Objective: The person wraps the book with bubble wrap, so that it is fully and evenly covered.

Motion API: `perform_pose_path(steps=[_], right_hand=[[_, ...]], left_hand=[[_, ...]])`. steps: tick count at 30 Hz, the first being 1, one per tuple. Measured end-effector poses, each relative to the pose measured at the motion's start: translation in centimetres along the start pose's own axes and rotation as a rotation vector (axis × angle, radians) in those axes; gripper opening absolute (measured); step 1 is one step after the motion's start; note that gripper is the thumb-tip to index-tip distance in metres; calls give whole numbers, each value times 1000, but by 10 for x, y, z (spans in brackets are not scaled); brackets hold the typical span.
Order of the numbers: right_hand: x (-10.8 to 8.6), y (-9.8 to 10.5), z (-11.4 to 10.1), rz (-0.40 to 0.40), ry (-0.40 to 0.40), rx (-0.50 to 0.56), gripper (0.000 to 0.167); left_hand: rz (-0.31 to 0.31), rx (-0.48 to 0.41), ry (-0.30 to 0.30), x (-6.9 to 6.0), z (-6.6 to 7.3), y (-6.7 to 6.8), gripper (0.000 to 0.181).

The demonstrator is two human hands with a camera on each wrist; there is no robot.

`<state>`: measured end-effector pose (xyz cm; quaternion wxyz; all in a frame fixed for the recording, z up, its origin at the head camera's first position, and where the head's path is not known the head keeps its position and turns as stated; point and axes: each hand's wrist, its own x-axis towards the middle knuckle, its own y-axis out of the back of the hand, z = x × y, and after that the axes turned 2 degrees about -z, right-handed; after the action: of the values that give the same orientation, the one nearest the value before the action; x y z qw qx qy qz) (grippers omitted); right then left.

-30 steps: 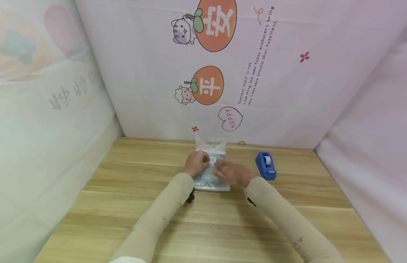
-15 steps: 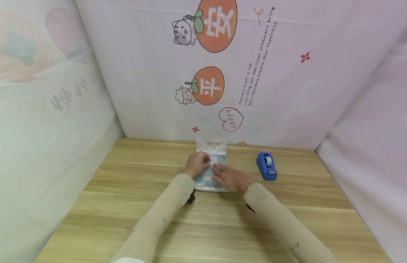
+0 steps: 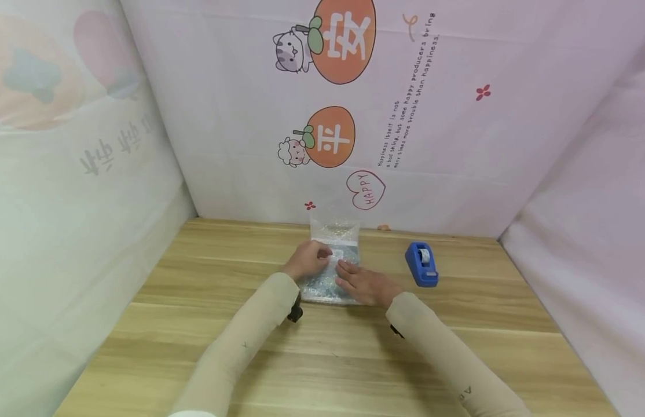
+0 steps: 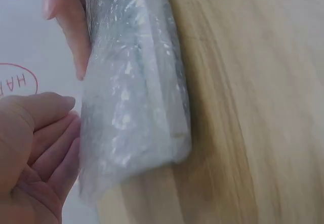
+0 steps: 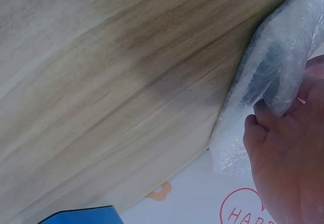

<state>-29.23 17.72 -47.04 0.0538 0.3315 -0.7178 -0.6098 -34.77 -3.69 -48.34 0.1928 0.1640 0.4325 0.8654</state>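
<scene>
A bubble-wrapped packet (image 3: 330, 284) lies near the table's back edge, with clear wrap spread at its far end. The left hand (image 3: 308, 259) is over its left part, fingers bent and thumb near the index finger; whether they pinch anything cannot be told. In the left wrist view that hand (image 4: 38, 153) has its fingertips beside the edge of the bubble wrap (image 4: 126, 97). Over the packet's right part, the right hand (image 3: 366, 284) rests with fingers extended. In the right wrist view the right hand (image 5: 291, 138) touches the wrap (image 5: 283, 51), its fingertips partly hidden.
A blue tape dispenser (image 3: 422, 265) stands on the wooden table (image 3: 322, 359), right of the packet. Printed white cloth (image 3: 432, 191) hangs behind the table and at both sides.
The left hand and forearm have shifted slightly left, showing more of the packet's lower left corner. The right hand first moved a little towards the near edge, then stayed nearly still.
</scene>
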Motion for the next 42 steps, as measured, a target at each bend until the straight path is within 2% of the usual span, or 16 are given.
perform_pose_path(steps=[3, 7, 13, 17, 22, 25, 33, 42], right_hand=[[1, -2, 1, 5, 4, -1, 70], [1, -2, 1, 4, 6, 5, 70], [1, 1, 1, 12, 4, 32, 68], [1, 1, 2, 10, -1, 40, 69], [1, 0, 3, 11, 0, 45, 71], [1, 0, 4, 10, 2, 45, 70], [2, -1, 3, 12, 16, 30, 69], [2, -3, 4, 10, 22, 35, 69]], left_hand=[[-20, -11, -1, -7, 1, 6, 30], [-59, 9, -13, -17, 8, 17, 36], [-130, 103, -49, -30, 21, 25, 47], [-205, 158, -65, -41, 28, 27, 56], [-298, 249, -50, -55, 34, 19, 67], [-328, 307, -31, -64, 35, 11, 73], [-295, 461, -78, -79, 39, -11, 79], [-314, 467, -38, -83, 40, -20, 79]])
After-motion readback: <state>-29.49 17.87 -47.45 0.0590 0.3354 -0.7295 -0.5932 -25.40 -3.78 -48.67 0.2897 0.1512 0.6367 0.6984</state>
